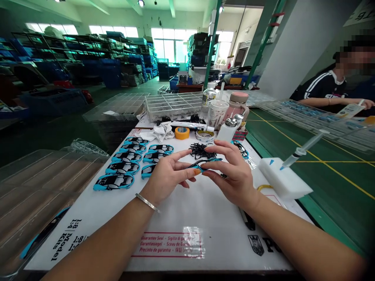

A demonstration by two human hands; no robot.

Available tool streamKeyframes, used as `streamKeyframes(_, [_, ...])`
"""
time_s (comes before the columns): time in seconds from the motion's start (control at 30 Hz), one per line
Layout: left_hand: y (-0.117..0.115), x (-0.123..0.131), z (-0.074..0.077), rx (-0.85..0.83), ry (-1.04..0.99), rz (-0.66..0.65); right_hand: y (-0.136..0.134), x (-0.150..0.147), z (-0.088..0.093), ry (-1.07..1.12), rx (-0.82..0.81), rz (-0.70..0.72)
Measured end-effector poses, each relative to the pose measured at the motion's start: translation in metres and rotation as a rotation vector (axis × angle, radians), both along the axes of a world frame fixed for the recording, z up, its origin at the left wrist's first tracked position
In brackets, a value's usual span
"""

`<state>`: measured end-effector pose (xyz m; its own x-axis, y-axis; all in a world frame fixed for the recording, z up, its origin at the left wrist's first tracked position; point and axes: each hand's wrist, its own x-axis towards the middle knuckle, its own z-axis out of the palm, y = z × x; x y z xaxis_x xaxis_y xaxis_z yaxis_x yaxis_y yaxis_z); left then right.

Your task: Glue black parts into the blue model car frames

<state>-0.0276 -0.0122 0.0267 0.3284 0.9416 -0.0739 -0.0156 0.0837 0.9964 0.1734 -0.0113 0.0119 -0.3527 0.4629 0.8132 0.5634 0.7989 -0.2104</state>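
Observation:
Between my two hands is a small blue-and-black molded part [199,162], held above the white board. My left hand [168,173] pinches its left end with thumb and fingers. On the other side, my right hand [234,171] grips it with its fingertips, which cover part of it. Just beyond the fingers lies a pile of thin black pieces [202,150]. Several similar blue-and-black parts [115,181] lie in two columns to the left of my left hand. Another such part [240,149] lies behind my right hand.
A syringe [295,156] stands in a white foam block [284,177] at right. Yellow tape [182,133], a white pump bottle [227,130], a plastic cup [218,113] and a pink-lidded mug [238,103] stand behind. Clear divided trays [175,103] flank the board. A person [328,86] sits at right.

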Motion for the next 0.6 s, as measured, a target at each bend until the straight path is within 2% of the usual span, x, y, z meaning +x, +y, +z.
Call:
streamKeyframes(0.3, [0.001, 0.002, -0.005, -0.068, -0.037, -0.056, -0.002, -0.001, 0.002, 0.007, 0.004, 0.071])
streamKeyframes(0.43, [0.004, -0.001, -0.006, -0.108, -0.029, -0.123, -0.001, -0.001, 0.0, -0.011, 0.009, 0.087])
streamKeyframes(0.6, [0.012, -0.011, -0.007, -0.117, -0.02, -0.156, 0.002, 0.005, 0.003, -0.072, -0.101, 0.103])
